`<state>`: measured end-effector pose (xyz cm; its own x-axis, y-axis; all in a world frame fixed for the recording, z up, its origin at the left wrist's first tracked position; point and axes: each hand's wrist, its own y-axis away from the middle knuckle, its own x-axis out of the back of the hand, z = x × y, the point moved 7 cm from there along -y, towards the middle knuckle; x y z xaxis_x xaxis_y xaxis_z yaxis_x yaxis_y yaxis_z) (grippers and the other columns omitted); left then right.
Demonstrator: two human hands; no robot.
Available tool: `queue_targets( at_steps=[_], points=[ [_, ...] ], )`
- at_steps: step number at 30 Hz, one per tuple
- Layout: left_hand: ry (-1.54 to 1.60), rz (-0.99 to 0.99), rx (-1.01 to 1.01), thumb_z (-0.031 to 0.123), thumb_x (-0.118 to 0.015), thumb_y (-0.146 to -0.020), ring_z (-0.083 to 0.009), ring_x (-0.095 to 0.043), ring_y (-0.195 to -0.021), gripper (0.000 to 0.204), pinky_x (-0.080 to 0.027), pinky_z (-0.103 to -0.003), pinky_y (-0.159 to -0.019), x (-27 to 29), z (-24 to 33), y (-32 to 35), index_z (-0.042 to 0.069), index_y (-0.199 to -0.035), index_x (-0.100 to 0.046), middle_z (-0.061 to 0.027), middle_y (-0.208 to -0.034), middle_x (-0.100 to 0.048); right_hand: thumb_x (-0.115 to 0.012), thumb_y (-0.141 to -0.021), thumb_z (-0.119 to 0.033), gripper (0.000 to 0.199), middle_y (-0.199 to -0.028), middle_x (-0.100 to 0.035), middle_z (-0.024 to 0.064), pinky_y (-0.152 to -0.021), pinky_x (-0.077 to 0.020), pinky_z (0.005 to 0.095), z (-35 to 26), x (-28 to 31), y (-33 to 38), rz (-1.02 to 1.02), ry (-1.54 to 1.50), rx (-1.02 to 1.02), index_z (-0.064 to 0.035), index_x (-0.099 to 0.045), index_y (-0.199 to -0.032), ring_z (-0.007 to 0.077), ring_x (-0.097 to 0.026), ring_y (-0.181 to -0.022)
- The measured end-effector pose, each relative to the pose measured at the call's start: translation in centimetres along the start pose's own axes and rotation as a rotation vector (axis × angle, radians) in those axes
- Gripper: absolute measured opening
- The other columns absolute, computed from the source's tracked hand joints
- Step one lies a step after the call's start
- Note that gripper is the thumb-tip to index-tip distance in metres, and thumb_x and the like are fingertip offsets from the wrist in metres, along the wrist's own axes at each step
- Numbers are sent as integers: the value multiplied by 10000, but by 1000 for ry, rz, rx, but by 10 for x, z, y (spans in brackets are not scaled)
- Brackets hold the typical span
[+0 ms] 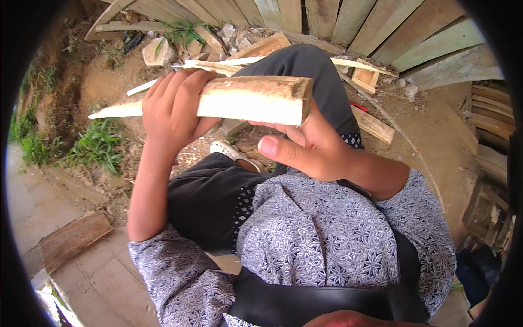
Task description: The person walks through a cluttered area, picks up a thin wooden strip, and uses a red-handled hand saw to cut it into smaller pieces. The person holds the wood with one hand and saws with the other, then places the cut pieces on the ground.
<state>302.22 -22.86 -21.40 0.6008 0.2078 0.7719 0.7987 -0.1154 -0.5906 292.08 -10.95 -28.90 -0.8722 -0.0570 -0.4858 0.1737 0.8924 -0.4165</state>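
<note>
A long pale wooden stake (256, 101) with a blunt thick end on the right and a pointed tip at the far left lies level in front of me. My left hand (174, 109) wraps around its middle from above. Under the thick end, my right hand (305, 144) cups the wood from below, thumb stretched out toward the left. Both hands hold the stake above my dark-trousered knees (305, 65). Other pale wood slivers (218, 66) lie on the ground behind it.
A weathered plank fence (381, 27) curves across the back. Wood offcuts (373, 125), a small wooden frame (365, 79) and stones (158, 52) lie on the dirt. My white shoe (229, 150) shows below the stake. A board (73, 240) lies on paving at lower left.
</note>
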Motion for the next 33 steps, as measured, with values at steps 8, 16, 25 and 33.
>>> queue_targets(
  at_steps=[8,16,25,33],
  points=[
    [-55,170,23,513,-734,-855,-275,-699,-727,561,-542,-362,-638,47,9,-15,-2,-1038,-604,-117,-869,-711,-743,-905,-131,729,-1407,-472,95,-1118,-367,378,-50,-5,-18,-352,191,57,1,-324,-1487,186,-468,-1331],
    [66,165,140,444,-821,-792,-294,-701,-722,548,-551,-367,-660,37,-8,0,27,-1010,-541,-131,-851,-719,-780,-845,-32,697,-1367,-523,106,-1026,-506,366,-71,-2,-27,-213,316,335,-26,-425,-1446,188,-529,-1292],
    [48,41,298,446,-822,-796,-364,-533,-1279,1026,-431,-478,-1052,41,-54,22,46,-1510,-204,-212,-1398,-529,-739,-915,-105,408,-1157,-693,110,-842,-577,271,-54,40,-54,98,457,318,-7,-583,-1280,143,-686,-1003],
    [-71,-125,549,304,-765,-883,-334,-496,-1334,871,-413,-480,-1082,42,-96,76,68,-1546,-252,-159,-1416,-543,-757,-911,-331,504,-921,-741,137,-705,-551,247,-37,86,-64,444,584,125,75,-594,-1162,145,-714,-805]
  ],
)
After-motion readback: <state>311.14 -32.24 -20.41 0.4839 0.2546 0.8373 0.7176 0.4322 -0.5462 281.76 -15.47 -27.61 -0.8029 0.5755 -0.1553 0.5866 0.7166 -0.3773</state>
